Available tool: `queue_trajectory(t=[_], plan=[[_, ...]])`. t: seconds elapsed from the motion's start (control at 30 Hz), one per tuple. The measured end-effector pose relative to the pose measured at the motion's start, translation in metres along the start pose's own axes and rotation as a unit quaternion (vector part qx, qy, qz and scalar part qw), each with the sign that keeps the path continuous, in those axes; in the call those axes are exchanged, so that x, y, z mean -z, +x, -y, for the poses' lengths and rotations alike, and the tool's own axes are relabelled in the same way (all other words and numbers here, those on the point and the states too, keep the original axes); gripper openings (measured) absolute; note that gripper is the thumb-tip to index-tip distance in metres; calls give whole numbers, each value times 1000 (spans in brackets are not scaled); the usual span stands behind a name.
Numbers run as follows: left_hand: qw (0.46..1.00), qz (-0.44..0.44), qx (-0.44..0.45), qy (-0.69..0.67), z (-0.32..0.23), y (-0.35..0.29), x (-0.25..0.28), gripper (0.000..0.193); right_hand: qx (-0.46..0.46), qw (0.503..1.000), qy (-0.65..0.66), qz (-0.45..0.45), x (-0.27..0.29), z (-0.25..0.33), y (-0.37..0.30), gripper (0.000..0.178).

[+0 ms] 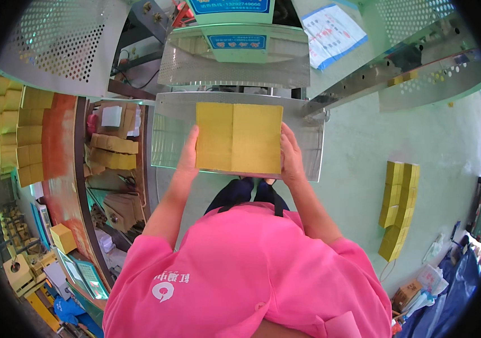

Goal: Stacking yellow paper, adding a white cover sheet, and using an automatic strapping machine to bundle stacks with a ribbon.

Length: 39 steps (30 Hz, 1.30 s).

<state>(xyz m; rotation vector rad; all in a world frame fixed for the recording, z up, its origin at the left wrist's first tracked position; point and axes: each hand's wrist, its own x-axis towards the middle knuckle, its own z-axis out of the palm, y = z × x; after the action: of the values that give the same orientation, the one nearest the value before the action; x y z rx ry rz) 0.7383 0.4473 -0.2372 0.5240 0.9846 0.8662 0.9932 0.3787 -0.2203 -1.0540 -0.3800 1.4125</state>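
Observation:
Between my two hands is a flat yellow paper stack (239,138), roughly rectangular, with a seam running down its middle. My left hand (188,155) presses along its left edge, and my right hand (290,155) grips the opposite edge. The fingers of both hands are partly hidden behind or beneath the stack. It sits level over a shiny metal tray (167,121) in front of me; whether it rests on the metal or is held just above it, I cannot tell.
Perforated metal panels (63,48) flank the machine on both sides. Yellow blocks (398,208) stand in rows on the floor at right. More yellow stacks (29,143) lie on a reddish table (60,152) at left. A white-and-blue sack (333,34) lies beyond the tray.

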Motion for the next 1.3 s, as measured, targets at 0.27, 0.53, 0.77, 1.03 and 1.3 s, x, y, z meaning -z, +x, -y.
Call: queue_trajectory(t=[0.27, 0.53, 0.77, 1.03, 1.3], plan=[[998, 30, -25, -41, -8, 17, -39, 47, 65, 997, -23, -46, 0, -6, 13, 49], [991, 74, -94, 56, -41, 85, -82, 57, 106, 994, -19, 32, 1, 53, 83, 50], [986, 110, -99, 74, -50, 107, -72, 63, 80, 997, -5, -15, 10, 40, 105, 51], [991, 66, -104, 46, -39, 93, -85, 64, 100, 994, -21, 28, 7, 41, 106, 54], [991, 48, -105, 69, -40, 100, -86, 60, 82, 996, 16, 11, -5, 44, 110, 54]])
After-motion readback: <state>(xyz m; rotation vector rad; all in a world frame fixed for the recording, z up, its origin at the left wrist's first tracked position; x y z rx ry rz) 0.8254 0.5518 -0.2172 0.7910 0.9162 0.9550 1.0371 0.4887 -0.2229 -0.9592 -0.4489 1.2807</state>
